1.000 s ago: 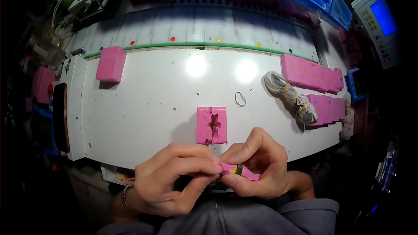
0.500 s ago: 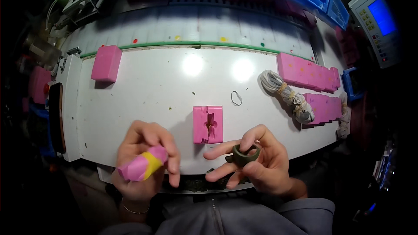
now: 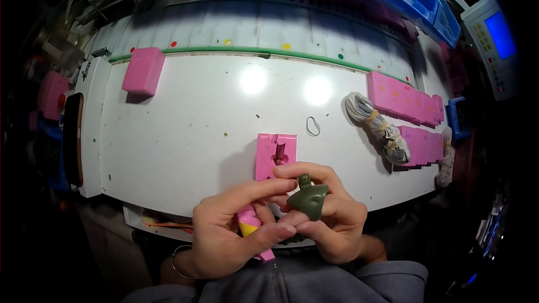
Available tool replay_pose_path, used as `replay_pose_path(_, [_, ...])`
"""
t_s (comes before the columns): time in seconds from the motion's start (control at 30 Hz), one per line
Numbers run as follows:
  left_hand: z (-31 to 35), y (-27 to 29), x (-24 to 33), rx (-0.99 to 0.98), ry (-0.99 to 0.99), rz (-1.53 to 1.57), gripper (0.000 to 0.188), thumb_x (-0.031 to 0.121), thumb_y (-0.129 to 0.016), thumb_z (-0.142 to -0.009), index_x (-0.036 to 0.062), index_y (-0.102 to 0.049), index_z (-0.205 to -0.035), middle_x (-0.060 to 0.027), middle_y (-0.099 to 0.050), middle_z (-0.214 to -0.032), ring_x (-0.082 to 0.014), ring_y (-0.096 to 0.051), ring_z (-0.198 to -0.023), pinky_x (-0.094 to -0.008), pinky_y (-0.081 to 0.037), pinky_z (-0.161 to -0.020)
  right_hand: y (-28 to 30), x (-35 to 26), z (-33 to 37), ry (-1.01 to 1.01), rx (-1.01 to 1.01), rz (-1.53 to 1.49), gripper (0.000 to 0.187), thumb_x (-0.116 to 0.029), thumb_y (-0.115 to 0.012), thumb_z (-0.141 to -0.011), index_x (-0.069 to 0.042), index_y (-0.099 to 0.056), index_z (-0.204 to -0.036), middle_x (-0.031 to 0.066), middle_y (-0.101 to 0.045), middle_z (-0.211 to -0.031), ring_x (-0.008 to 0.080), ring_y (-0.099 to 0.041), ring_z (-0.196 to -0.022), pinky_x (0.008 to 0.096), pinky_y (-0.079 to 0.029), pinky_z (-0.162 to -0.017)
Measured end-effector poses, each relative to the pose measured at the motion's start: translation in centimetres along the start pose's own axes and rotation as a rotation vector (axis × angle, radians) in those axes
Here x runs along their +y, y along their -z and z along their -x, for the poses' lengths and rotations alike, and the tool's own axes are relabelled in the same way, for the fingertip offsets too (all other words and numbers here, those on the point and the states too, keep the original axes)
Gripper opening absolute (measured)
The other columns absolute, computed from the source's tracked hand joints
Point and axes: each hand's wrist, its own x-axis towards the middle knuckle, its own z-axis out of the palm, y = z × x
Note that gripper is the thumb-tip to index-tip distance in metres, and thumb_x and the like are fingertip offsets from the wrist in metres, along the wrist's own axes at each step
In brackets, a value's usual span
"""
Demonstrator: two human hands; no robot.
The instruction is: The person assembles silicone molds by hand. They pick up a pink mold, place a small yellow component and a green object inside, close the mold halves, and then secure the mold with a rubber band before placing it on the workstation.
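Close together before my body, my two hands meet around a dark green wax-like piece [image 3: 309, 199], wide and domed with a short stub on top. My right hand [image 3: 339, 221] grips it between fingers and thumb. The fingertips of my left hand [image 3: 224, 233] reach its near side. Tucked under the left fingers is a pink piece with a yellow band [image 3: 249, 225], partly hidden by them. Just beyond the hands lies a pink mold block [image 3: 269, 157] with a carved hollow facing up; its near end is covered by fingers.
A plain pink block [image 3: 144, 72] stands at the far left. On the right are rows of pink blocks [image 3: 401, 98] and a banded grey cloth bundle [image 3: 379, 129]. A thin elastic loop [image 3: 313, 126] and small crumbs lie on the white table [image 3: 168, 151]. Blue bins [image 3: 415, 0] line the back.
My hands have come together. The green piece has turned, showing its domed side instead of its ring opening. The left hand has moved right with the pink and yellow piece.
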Motion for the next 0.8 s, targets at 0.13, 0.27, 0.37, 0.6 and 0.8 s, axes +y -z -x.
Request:
replay_pose_path(0.13, [-0.2,-0.2,-0.7,-0.056,-0.097,-0.147,0.04,0.009,-0.078,-0.075,-0.0051,-0.061,-0.108,-0.0087,-0.063,-0.091,-0.0085,-0.057,-0.073,-0.021,-0.047,-0.068,0.4,0.5,-0.1,0.101,-0.064,0.148,0.017,0.003,-0.065,-0.077,0.006,-0.067,-0.094,0.0252,-0.047,-0.127,0.027,-0.056,-0.109,0.0346,-0.048,-0.086])
replay_pose_path(0.27, [-0.6,-0.7,-0.8,-0.035,-0.19,-0.201,0.039,0.009,-0.078,-0.074,-0.0039,-0.061,-0.107,-0.0106,-0.064,-0.092,-0.0107,-0.06,-0.077,-0.0227,-0.048,-0.068,0.4,0.3,0.0,0.089,-0.077,0.187,0.024,0.005,-0.063,-0.078,0.005,-0.068,-0.101,0.023,-0.048,-0.127,0.0259,-0.056,-0.108,0.0344,-0.049,-0.086])
replay_pose_path(0.37, [-0.5,-0.7,-1.0,-0.016,-0.219,-0.25,0.038,0.006,-0.077,-0.074,-0.0031,-0.062,-0.107,-0.0115,-0.064,-0.093,-0.0118,-0.061,-0.078,-0.0229,-0.049,-0.068,0.4,0.3,0.0,0.08,-0.088,0.224,0.025,0.005,-0.062,-0.078,0.004,-0.068,-0.102,0.0216,-0.049,-0.127,0.0256,-0.057,-0.108,0.0345,-0.049,-0.086])
replay_pose_path(0.6, [-0.5,-0.8,-0.1,-0.022,-0.229,-0.305,0.036,-0.008,-0.068,-0.073,-0.0015,-0.062,-0.107,-0.0135,-0.064,-0.101,-0.0129,-0.063,-0.079,-0.0219,-0.051,-0.063,1.1,0.0,0.4,0.038,-0.049,0.176,0.029,0.005,-0.06,-0.078,0.005,-0.064,-0.107,0.0248,-0.048,-0.126,0.0292,-0.054,-0.111,0.0359,-0.047,-0.089])
replay_pose_path(0.8, [-1.2,-1.0,-0.7,0.047,-0.4,-0.414,0.031,-0.01,-0.068,-0.069,-0.002,-0.061,-0.098,-0.0155,-0.063,-0.099,-0.0185,-0.063,-0.086,-0.0257,-0.051,-0.07,2.1,0.0,0.4,0.04,-0.006,0.118,0.031,0.004,-0.063,-0.078,0.006,-0.062,-0.108,0.0232,-0.049,-0.122,0.0265,-0.053,-0.106,0.0339,-0.044,-0.089])
